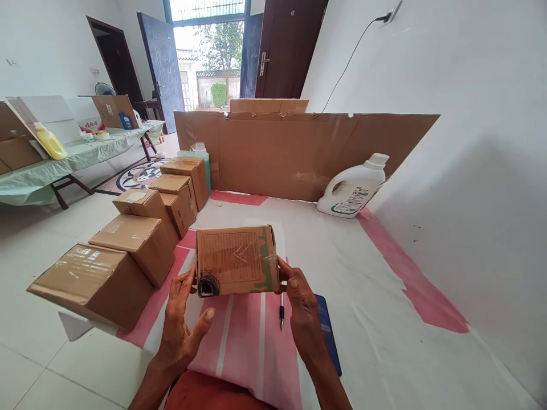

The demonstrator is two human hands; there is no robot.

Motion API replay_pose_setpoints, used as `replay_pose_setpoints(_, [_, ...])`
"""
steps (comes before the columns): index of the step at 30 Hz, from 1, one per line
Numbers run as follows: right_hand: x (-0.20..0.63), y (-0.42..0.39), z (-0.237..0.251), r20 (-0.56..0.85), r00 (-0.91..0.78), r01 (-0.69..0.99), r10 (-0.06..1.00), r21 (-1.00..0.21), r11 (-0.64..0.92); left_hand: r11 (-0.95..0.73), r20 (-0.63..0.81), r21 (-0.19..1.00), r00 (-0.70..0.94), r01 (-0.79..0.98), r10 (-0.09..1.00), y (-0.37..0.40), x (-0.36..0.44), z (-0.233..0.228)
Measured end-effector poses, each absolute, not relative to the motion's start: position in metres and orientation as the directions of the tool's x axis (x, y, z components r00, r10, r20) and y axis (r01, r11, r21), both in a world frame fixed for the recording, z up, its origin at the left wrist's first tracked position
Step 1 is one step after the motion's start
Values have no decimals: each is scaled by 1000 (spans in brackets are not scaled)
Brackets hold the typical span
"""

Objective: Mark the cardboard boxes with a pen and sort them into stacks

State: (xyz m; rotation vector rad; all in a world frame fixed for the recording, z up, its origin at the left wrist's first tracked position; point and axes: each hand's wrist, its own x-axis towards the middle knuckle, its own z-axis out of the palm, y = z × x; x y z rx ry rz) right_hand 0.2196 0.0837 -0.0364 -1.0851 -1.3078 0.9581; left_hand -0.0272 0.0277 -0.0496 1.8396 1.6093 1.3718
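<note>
The small cardboard box [237, 261], patched with green tape and torn at its lower left corner, is held between both hands just above the pink-and-white cloth [239, 336]. The left hand [182, 324] presses its fingertips to the box's left end, thumb spread loose; the right hand [301, 310] closes its grip on the right end. Just below that grip lies a pen [281, 313], beside a dark blue pad [327, 330]. Left of the grip stands a row of sealed cartons [137, 239]. Beyond it, a white detergent jug [352, 188] lies against a cardboard sheet [294, 154].

White walls [448, 68] and pale tiled floor [25, 239]; daylight enters the open doorway [209, 57] beyond a draped table [77, 156].
</note>
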Motion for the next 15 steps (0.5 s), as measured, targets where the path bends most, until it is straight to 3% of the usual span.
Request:
replay_pose_setpoints(10, [213,85,-2,331,28,103,943,-939,327,-248,496,795,-356,554,792,44,-33,-28])
replay_pose_setpoints(13, [214,118,-3,355,103,162,929,-928,336,-274,472,840,-381,468,795,69,-37,-23])
replay_pose_setpoints(15, [209,148,-10,293,52,83,955,-954,288,-264,395,903,-410,340,822,87,-36,-23])
